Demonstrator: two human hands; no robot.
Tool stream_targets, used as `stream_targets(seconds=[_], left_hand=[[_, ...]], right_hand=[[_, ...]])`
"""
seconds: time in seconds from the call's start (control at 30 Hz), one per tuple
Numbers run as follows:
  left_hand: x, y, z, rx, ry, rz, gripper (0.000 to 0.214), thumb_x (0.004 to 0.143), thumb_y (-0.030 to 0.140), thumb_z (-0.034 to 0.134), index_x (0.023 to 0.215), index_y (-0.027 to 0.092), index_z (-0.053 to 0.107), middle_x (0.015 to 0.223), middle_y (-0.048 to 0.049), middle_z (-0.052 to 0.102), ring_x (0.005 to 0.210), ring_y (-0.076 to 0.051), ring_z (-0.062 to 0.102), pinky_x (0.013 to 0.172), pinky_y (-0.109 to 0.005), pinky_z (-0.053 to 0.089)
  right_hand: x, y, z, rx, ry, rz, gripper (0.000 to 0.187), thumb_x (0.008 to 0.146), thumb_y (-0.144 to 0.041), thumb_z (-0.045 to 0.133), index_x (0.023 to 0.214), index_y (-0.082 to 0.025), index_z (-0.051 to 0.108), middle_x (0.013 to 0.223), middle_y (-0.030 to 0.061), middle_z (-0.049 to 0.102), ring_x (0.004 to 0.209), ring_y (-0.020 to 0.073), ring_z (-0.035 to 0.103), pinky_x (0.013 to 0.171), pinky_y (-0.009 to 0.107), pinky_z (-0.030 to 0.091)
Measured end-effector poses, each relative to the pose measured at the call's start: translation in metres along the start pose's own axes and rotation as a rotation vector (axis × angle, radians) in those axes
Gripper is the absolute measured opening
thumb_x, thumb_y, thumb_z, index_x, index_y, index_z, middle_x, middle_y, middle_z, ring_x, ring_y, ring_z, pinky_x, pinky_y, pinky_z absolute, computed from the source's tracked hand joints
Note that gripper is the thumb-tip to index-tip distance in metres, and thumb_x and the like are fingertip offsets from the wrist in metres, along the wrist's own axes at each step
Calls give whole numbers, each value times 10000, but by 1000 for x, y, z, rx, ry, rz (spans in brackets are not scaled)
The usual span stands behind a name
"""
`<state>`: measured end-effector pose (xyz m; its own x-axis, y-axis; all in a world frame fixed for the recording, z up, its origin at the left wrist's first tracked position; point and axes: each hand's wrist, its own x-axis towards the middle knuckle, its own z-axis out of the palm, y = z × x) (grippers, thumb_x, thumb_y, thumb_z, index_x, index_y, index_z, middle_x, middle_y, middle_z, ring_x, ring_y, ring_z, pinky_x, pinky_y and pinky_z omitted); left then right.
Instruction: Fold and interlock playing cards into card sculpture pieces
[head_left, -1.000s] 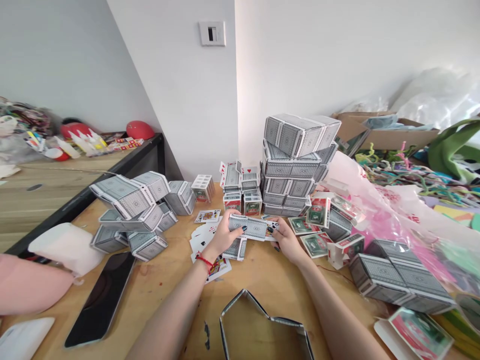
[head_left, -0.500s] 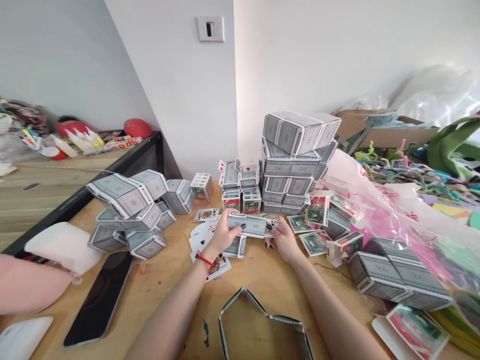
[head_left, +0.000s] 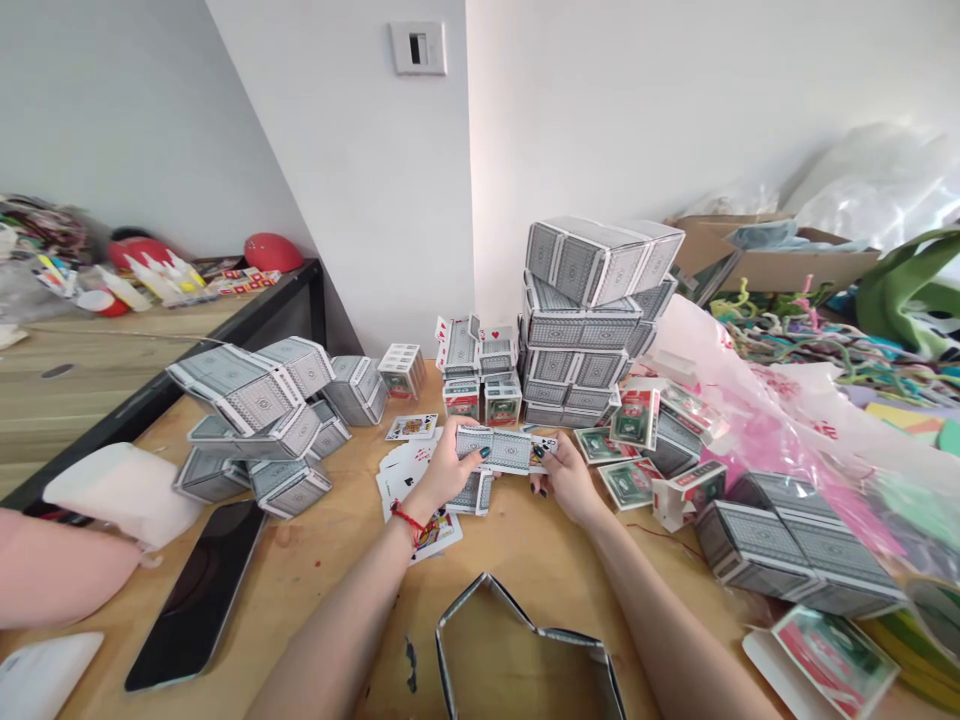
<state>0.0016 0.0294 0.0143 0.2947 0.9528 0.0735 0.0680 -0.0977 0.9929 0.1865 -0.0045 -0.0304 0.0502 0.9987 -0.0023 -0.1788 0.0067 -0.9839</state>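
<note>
A strip of joined playing cards (head_left: 510, 452), grey backs up, stretches between my two hands just above the table. My left hand (head_left: 445, 466) pinches its left end, thumb on top. At the right end, my right hand (head_left: 564, 474) grips a face-up card (head_left: 543, 447), whose picture is partly under my fingers. Below the strip lies another grey-backed card piece (head_left: 475, 494), partly covered. Loose face-up cards (head_left: 405, 482) are spread beside my left wrist, which wears a red cord (head_left: 408, 520).
A tall stack of card-covered blocks (head_left: 581, 335) stands behind my hands, with more blocks (head_left: 251, 400) on the left. Opened card boxes (head_left: 630, 484) lie to the right. Near me sit a bent card frame (head_left: 441, 640) and a phone (head_left: 196, 595).
The view has shifted very slightly. Both hands keep their hold on the card strip, with almost no movement.
</note>
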Motion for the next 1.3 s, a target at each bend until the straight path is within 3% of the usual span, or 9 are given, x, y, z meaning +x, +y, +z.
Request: stream_targets(seconds=[0.23,0.37,0.5,0.73,0.97,1.17,1.3], left_hand=[[2,-6,-2,175,5,87,312,718,104,543,990,195,421,948,-30,505,886,-168,526,781,-314,466],[2,-7,-3,203,-10,78,330,722,143,571,1009,199,418,938,-21,509,831,-148,523,739,-281,464],[1,-5,-3,137,7,77,327,718,171,590,1002,199,429,945,-21,507,817,-142,528,713,-278,479],[1,-5,-1,-106,-58,-71,349,708,242,612,980,223,396,957,-26,499,799,-165,556,589,-316,536],[3,-8,-5,-128,-102,-80,355,702,247,615,979,238,392,918,-18,513,756,-170,577,590,-340,533],[-2,0,-1,8,-4,-7,280,707,213,602,933,217,437,926,-29,522,852,-198,565,694,-363,511],[-2,-1,1,6,-24,-18,277,730,215,574,962,219,423,927,-28,514,831,-190,561,675,-352,502]], right_hand=[[-1,2,-1,-110,-15,-9,164,828,-351,450,848,-232,339,427,-80,506,331,106,424,370,213,275],[-1,2,-3,-86,-30,-10,191,819,-376,464,851,-222,357,423,-84,482,342,102,417,377,209,266],[1,0,-3,6,-47,7,236,790,-391,515,875,-210,390,456,-86,459,344,83,383,370,202,231],[0,-3,-4,33,-94,26,236,792,-404,518,863,-210,404,468,-92,433,336,64,322,369,196,217],[1,-2,-4,40,-103,20,240,793,-397,525,795,-227,356,481,-95,426,333,64,334,373,199,223],[0,-2,-3,-34,-73,-8,213,806,-390,500,826,-228,362,462,-101,411,335,67,337,375,197,242],[-2,-2,-2,-90,-67,-3,183,824,-375,471,864,-229,370,444,-102,406,344,78,350,389,205,270]])
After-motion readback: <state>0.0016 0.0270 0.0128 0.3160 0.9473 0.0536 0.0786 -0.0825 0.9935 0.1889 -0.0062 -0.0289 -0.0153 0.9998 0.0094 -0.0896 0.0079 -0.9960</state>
